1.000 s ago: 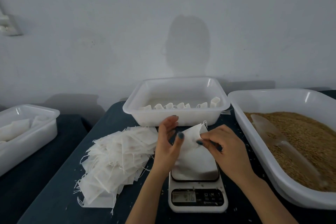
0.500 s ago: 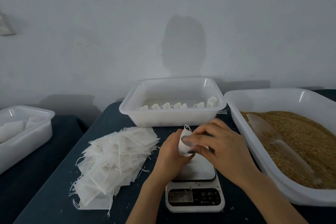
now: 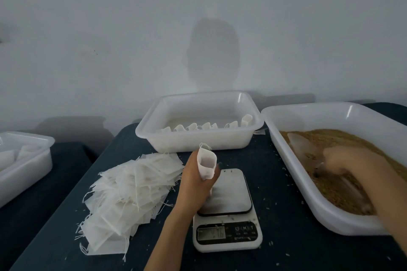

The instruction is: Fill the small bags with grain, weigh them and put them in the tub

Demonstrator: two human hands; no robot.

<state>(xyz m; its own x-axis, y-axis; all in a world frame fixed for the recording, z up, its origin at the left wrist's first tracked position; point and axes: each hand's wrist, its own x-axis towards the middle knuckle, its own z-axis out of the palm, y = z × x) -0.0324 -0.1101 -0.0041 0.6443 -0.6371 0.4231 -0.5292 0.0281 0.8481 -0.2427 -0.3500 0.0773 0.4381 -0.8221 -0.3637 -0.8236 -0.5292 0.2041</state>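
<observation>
Your left hand point(image 3: 193, 180) pinches the bag point(image 3: 206, 164) upright, mouth up, over the scale point(image 3: 226, 196). Your right hand point(image 3: 352, 160), too blurred to tell its grip, is at the scoop point(image 3: 302, 146) in the grain tub point(image 3: 319, 106), to the bag's right.

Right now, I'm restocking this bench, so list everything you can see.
tub: one, white, behind the scale, holding a row of filled bags
grain tub: one, white, right; brown grain inside
scoop: one, translucent, lying in the grain
scale: one, white, table centre
empty bags: a pile, white, left of the scale
small bag: one, white, held mouth-up near the scale
side tub: one, white, far left
table: one, dark blue
left hand: grips the small bag
right hand: blurred, in the grain tub at the scoop
</observation>
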